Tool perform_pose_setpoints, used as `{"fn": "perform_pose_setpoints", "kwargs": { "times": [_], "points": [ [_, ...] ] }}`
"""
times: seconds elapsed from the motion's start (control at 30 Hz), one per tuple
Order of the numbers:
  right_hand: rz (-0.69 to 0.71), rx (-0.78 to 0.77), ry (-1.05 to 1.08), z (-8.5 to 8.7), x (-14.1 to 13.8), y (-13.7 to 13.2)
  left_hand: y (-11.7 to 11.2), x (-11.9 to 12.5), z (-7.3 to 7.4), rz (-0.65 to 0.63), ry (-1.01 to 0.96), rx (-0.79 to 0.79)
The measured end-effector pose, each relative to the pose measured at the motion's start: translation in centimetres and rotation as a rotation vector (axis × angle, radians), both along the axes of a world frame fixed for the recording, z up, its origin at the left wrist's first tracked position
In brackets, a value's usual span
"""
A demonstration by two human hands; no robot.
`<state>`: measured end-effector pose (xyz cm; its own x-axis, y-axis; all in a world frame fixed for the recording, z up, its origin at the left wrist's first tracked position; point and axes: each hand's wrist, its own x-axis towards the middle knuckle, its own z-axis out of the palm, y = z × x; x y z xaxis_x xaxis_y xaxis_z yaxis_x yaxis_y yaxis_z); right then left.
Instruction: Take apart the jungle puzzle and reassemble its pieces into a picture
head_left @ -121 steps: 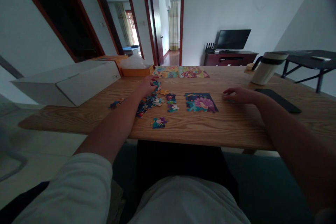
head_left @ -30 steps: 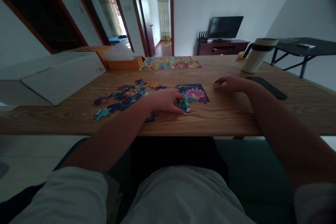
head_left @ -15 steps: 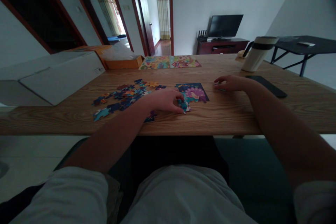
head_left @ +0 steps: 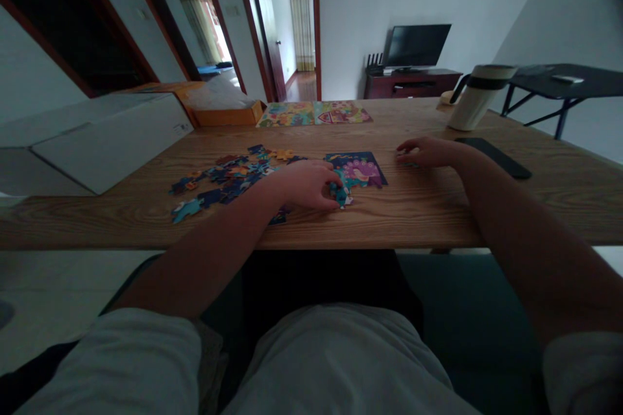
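A joined section of a jigsaw puzzle (head_left: 363, 172), dark blue with a pink-purple figure, lies flat on the table in front of me. At its lower left corner, my left hand (head_left: 311, 185) pinches a teal puzzle piece (head_left: 342, 196) between thumb and fingers; the piece touches the table and the section's edge. My right hand (head_left: 424, 152) rests on the wood to the right of the section, its fingers curled over a small puzzle piece (head_left: 413, 165) that is mostly covered. Under and beyond my left forearm spreads a pile of loose puzzle pieces (head_left: 236, 172), partly hidden by the arm.
Two colourful picture sheets (head_left: 287, 115) lie at the table's far side. A white box (head_left: 117, 136) and an orange tray (head_left: 228, 118) with clear plastic stand on the left. To the right are a dark phone-like slab (head_left: 496, 157) and a white travel mug (head_left: 474, 104).
Both hands stay nearly in place, the left still at the lower left of the joined section. The view has shifted very slightly.
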<state>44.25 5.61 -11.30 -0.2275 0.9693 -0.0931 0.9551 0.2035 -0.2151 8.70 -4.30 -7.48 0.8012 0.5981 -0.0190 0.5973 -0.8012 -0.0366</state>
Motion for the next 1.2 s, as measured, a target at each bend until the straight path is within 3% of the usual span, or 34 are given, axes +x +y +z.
{"fn": "perform_pose_setpoints", "kwargs": {
  "times": [0.3, 0.83, 1.2],
  "points": [
    [-0.021, -0.007, -0.004, 0.20, -0.32, -0.33, -0.45, 0.36, -0.28, 0.026, -0.004, 0.056],
    [0.007, 0.007, 0.017, -0.15, 0.30, 0.05, 0.14, -0.30, -0.27, 0.076, -0.018, -0.042],
    [0.005, 0.007, 0.010, -0.03, 0.18, -0.03, -0.21, 0.13, -0.14, 0.032, 0.012, -0.032]
  ]
}}
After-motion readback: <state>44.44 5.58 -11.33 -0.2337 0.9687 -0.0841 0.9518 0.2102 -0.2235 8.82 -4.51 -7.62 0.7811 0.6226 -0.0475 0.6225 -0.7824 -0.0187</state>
